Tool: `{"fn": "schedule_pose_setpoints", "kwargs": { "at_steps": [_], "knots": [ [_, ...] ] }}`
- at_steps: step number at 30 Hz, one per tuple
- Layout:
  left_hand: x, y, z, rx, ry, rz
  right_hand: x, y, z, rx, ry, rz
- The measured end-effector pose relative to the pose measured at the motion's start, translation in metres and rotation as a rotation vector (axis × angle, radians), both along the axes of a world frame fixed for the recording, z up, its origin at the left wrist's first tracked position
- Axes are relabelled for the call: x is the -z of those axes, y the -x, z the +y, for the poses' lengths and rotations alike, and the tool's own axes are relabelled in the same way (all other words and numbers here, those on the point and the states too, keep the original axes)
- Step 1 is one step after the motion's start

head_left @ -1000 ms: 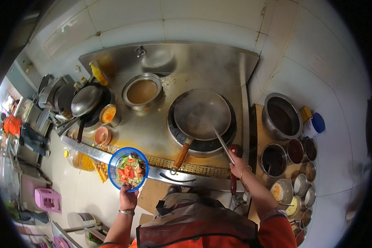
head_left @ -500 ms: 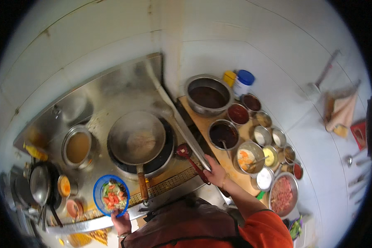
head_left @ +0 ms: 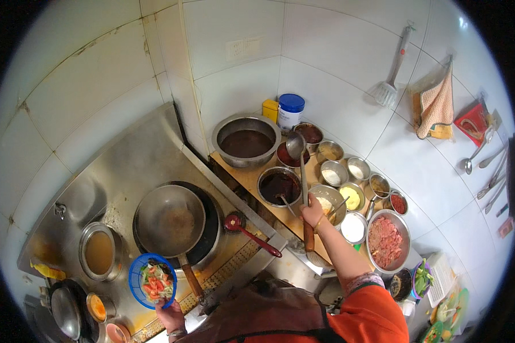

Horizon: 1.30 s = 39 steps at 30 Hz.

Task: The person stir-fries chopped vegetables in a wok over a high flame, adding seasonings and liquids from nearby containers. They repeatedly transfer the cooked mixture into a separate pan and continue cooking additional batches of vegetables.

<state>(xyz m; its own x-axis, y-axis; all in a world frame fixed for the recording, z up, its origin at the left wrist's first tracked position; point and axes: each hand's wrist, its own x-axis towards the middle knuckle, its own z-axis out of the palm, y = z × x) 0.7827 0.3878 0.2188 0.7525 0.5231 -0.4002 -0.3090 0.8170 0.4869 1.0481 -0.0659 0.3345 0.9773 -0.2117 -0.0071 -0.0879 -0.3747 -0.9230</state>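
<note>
My right hand (head_left: 313,211) is closed round the shaft of a long ladle (head_left: 303,177) with a wooden handle end. The ladle's round bowl is over the edge of a steel bowl of red sauce (head_left: 286,154); whether it touches the sauce I cannot tell. At the lower left, my left hand (head_left: 170,315) grips the near rim of a blue plastic basket (head_left: 132,281). Chopped red and green vegetables (head_left: 157,280) lie in it. Just right of and beyond the basket, a wok (head_left: 169,223) with a wooden handle sits on the burner, with no food visible inside.
Sauce and seasoning bowls crowd the right-hand board, around a dark sauce bowl (head_left: 278,183) and a minced meat bowl (head_left: 403,240). A large steel pot (head_left: 216,137) stands behind. A red-handled brush (head_left: 252,231) lies beside the burner. Left are a broth pot (head_left: 86,266) and pans.
My right hand has swung the ladle from over the stove's right edge to above the sauce bowls. The view has turned right. My left hand still holds the basket.
</note>
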Motion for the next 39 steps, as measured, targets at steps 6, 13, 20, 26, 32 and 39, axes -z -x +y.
{"fn": "schedule_pose_setpoints", "kwargs": {
  "at_steps": [6, 13, 20, 26, 32, 39],
  "knots": [
    [-0.001, 0.009, -0.007, 0.128, -0.275, 0.053, 0.082, -0.039, -0.001, 0.056, 0.004, -0.073],
    [-0.004, 0.013, -0.005, -0.102, -0.113, 0.254, -0.015, -0.008, 0.019, -0.002, -0.812, 0.229],
    [-0.016, 0.015, -0.012, -0.086, -0.142, 0.251, -0.006, 0.009, -0.031, -0.16, -1.722, 0.501],
    [-0.034, 0.022, -0.019, -0.166, -0.073, 0.282, -0.033, 0.053, 0.006, -0.023, -1.015, 0.102],
    [0.02, 0.039, 0.004, -0.098, -0.034, 0.113, 0.017, 0.119, 0.048, -0.405, -0.195, 0.053],
    [0.0, 0.039, -0.01, -0.122, 0.043, 0.181, 0.069, 0.079, 0.113, -0.975, 0.634, -0.014]
  ]
}}
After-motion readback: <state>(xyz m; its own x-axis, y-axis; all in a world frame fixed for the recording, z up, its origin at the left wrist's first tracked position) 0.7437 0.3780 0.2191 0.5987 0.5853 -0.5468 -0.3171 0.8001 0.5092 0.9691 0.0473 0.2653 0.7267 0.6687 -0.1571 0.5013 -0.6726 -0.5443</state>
